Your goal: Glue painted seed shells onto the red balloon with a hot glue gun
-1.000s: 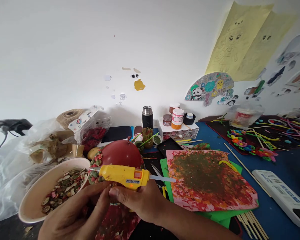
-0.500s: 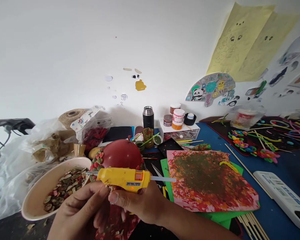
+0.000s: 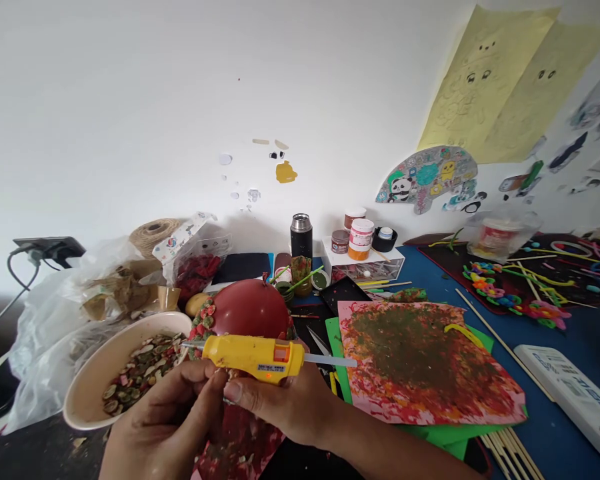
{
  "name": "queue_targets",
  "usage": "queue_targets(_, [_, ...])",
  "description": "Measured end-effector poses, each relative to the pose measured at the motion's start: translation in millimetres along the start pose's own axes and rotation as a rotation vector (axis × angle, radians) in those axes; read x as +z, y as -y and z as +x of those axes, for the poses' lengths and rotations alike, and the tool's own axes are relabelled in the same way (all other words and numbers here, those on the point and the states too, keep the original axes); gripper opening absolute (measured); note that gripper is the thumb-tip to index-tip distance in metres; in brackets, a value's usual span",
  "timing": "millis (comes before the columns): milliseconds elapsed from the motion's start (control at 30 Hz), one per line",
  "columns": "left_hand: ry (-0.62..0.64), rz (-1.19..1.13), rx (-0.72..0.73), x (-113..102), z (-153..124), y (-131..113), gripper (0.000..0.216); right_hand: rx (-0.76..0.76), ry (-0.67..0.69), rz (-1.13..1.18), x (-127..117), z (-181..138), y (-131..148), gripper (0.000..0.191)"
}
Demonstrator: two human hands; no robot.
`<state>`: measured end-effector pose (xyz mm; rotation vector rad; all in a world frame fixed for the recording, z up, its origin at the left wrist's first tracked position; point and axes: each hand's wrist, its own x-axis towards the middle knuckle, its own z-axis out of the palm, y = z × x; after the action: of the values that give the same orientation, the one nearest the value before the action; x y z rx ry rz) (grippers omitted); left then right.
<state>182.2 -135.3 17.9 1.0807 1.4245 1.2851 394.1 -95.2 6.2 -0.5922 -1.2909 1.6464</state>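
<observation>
My right hand [image 3: 285, 407] grips a yellow glue gun [image 3: 253, 355] level, its nozzle pointing left and a clear glue stick poking out to the right. My left hand [image 3: 173, 427] is pinched just under the gun's front end, fingers closed on something small I cannot make out. Behind the gun sits a red balloon [image 3: 250, 310] with coloured shell pieces stuck around its lower left side. A cream bowl [image 3: 87, 390] of painted shell pieces stands to the left, close to the nozzle.
A paint-smeared pink sheet [image 3: 420, 360] on green card lies to the right, with scissors [image 3: 323, 343] beside it. Thermos [image 3: 301, 235], paint jars [image 3: 360, 239], twine roll [image 3: 153, 235], plastic bags [image 3: 55, 313], wooden sticks [image 3: 505, 453] and a white remote [image 3: 570, 393] crowd the blue table.
The view has drifted left, so everything sits slightly further right. My left hand's fingers have lifted towards the gun's front end. The glue gun keeps its level pose.
</observation>
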Motion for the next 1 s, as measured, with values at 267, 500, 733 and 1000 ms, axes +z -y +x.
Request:
queue_targets(267, [-0.041, -0.287, -0.179, 20.7, -4.7, -12.2, 0.071, 0.087, 0.043, 0.009, -0.6, 0.3, 0.2, 0.083])
queue_targets(500, [0.011, -0.295, -0.241, 21.2, -18.5, -25.2, 0.080, 0.079, 0.115, -0.002, 0.2, -1.2, 0.4, 0.079])
queue_targets(733, [0.096, -0.274, -0.278, 7.4, -17.9, -18.6, 0.081, 0.102, 0.138, -0.014, 2.2, -3.3, 3.1, 0.080])
queue_targets(1000, [0.062, -0.240, -0.241, 4.4, -18.5, -15.7, 0.080, 0.097, 0.150, 0.015, 1.1, -3.5, -3.6, 0.077])
